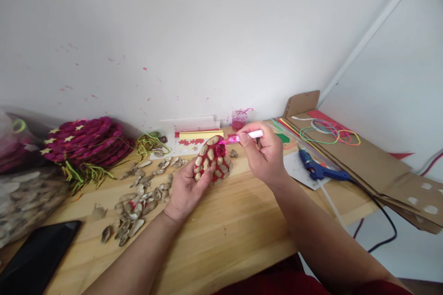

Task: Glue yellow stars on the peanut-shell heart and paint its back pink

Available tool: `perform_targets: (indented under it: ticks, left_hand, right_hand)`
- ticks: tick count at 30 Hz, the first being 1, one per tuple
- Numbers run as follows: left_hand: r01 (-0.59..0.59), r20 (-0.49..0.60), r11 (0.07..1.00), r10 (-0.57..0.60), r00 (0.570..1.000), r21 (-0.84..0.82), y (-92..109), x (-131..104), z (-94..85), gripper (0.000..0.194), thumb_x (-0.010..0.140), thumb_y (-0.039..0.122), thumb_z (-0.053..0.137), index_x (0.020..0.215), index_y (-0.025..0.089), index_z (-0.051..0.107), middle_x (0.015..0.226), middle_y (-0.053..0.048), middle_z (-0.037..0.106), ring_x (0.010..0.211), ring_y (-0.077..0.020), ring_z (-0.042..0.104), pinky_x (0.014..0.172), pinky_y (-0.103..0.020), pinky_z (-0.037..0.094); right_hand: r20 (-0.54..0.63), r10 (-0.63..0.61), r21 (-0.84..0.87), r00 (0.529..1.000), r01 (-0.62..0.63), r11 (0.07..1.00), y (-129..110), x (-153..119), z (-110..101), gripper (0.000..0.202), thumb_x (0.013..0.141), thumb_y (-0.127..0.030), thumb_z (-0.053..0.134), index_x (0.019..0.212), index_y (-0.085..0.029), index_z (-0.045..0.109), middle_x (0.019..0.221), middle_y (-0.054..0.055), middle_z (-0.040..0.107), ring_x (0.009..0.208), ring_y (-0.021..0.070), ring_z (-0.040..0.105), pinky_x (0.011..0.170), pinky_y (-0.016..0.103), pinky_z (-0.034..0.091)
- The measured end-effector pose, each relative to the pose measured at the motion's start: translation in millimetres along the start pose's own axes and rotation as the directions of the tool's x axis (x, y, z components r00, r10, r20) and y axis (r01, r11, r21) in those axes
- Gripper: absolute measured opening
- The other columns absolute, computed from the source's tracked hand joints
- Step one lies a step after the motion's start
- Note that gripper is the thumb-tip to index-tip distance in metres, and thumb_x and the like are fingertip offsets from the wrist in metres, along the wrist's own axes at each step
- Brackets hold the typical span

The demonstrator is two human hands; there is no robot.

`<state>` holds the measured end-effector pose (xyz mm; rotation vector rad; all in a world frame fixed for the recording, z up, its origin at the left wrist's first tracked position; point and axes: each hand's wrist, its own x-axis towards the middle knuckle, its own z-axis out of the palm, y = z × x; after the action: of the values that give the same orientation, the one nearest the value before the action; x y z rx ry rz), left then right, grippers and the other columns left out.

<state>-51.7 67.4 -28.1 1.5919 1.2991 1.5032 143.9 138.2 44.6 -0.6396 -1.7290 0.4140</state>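
Resting pinched in the grip of the left hand point(185, 186), a red rounded piece studded with tan peanut shells point(206, 163) is held over the pale wooden counter point(238, 221). A slim white-handled brush coated in bright pink point(232, 139) is pinched in the grip of the right hand point(265, 154), and its tip is set against the piece's upper side, where glossy pink is spread. Loose brown peanut shell halves point(136, 209) are scattered beside the left hand. Behind, a clear plastic cup of pink liquid point(238, 121) is placed near the white wall point(221, 46), and a blue glue gun point(320, 170) is laid to the right.
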Motion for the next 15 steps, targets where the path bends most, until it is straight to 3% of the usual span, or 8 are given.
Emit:
perform_targets:
  ticks: [5,10,15]
  left_hand:
    - [0.01,-0.008,1.0,-0.01,1.0,-0.017,3.9,1.2,0.1,0.021,0.095,0.038,0.071,0.103,0.019,0.077,0.088,-0.002,0.078,0.074,-0.0164,0.069,0.073,-0.025,0.056]
    - [0.086,-0.038,0.98,-0.094,0.995,-0.178,1.9,1.1,2.3,0.027,0.094,0.041,0.074,0.111,0.02,0.078,0.103,-0.005,0.082,0.089,-0.0206,0.075,0.086,-0.031,0.061]
    - [0.122,-0.026,0.968,-0.131,0.991,-0.22,-1.2,0.4,2.5,0.026,0.094,0.042,0.075,0.107,0.02,0.076,0.099,-0.004,0.082,0.082,-0.0177,0.074,0.077,-0.028,0.061]
  right_hand:
    - [0.0,0.004,0.063,1.0,-0.004,0.998,1.8,-0.7,1.0,0.009,0.103,-0.029,0.063,0.098,-0.023,0.067,0.085,0.0,0.068,0.077,0.0153,0.061,0.072,0.031,0.047]
    - [-0.036,0.091,0.106,0.995,-0.087,0.991,5.2,-0.6,2.2,0.012,0.103,-0.033,0.064,0.097,-0.023,0.067,0.079,-0.001,0.066,0.071,0.0145,0.059,0.068,0.031,0.045]
    - [-0.065,0.144,0.228,0.987,-0.125,0.965,3.3,1.0,4.9,0.017,0.103,-0.038,0.064,0.096,-0.022,0.066,0.083,-0.001,0.068,0.073,0.014,0.059,0.069,0.03,0.047]
